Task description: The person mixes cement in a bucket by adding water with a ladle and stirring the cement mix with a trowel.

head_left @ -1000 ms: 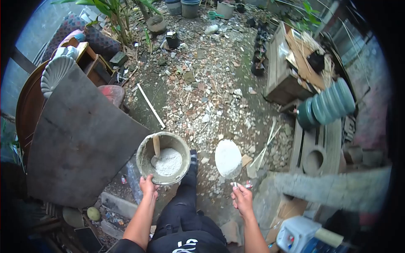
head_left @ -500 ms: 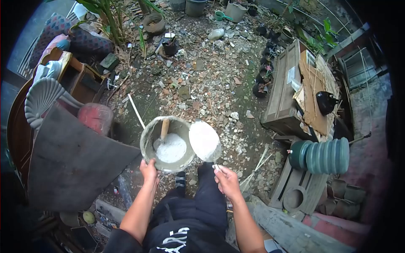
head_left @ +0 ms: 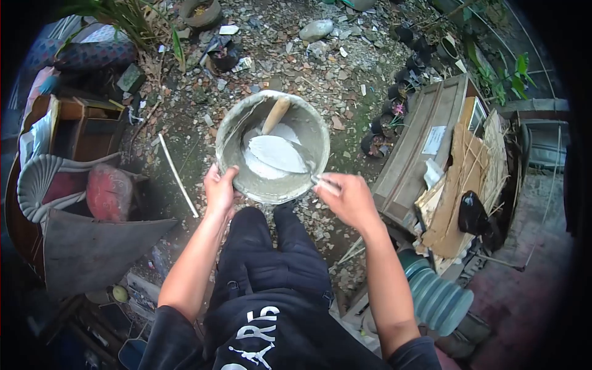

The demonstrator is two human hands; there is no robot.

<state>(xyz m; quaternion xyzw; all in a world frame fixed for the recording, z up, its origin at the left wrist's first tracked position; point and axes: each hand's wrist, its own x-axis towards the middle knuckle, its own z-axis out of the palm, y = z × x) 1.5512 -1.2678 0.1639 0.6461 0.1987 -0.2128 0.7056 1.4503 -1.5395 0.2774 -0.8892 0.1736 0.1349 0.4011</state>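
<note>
A cement-stained grey bucket hangs in front of my legs, with white powder in the bottom. My left hand grips its near left rim, thumb over the edge. In my right hand is the thin handle of a scoop, held at the bucket's right rim. White powder covers the scoop's blade, which is inside the bucket just over the powder. A wooden handle leans against the far inner wall; its lower end is hidden.
Rubble and stones cover the ground. At right stand a wooden cabinet with broken boards and a ribbed green water jug. A chair with a red seat and a grey board are at left. Potted plants line the far side.
My right hand has brought the powder-covered scoop from beside the bucket to inside it. The bucket appears higher in view, and the camera has shifted.
</note>
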